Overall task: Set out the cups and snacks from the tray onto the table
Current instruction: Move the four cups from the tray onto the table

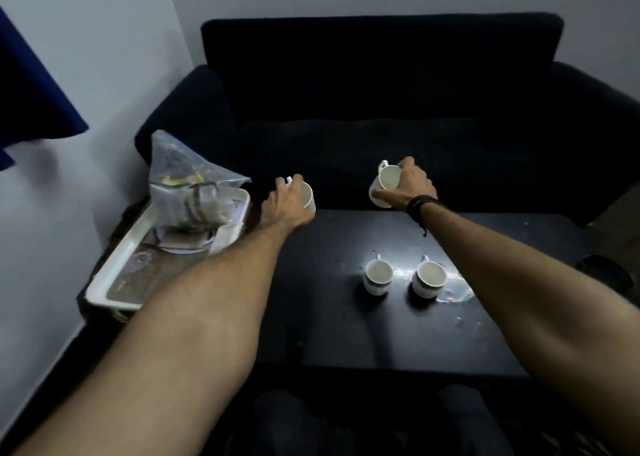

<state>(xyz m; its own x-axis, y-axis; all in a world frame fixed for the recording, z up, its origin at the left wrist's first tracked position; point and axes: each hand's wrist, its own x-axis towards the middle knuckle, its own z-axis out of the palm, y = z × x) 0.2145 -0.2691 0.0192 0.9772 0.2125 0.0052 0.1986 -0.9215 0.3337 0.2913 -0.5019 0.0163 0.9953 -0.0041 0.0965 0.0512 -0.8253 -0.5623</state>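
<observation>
My left hand [285, 203] grips a white cup [308, 196] above the far left edge of the black table [346, 324]. A second white cup [386, 182], tilted, is held in my right hand [410, 185] above the table's far edge. Two more white cups stand upright side by side on the table: one [377, 275] on the left, the other [429, 277] on the right. The white tray [128, 258] rests to the left of the table and holds a clear plastic bag of snacks [187, 192].
A dark sofa [381, 92] runs along the far side of the table. A wet, shiny patch [457, 293] lies on the tabletop beside the right cup. A blue curtain [31, 99] hangs at the left wall. My knees show below the table's near edge.
</observation>
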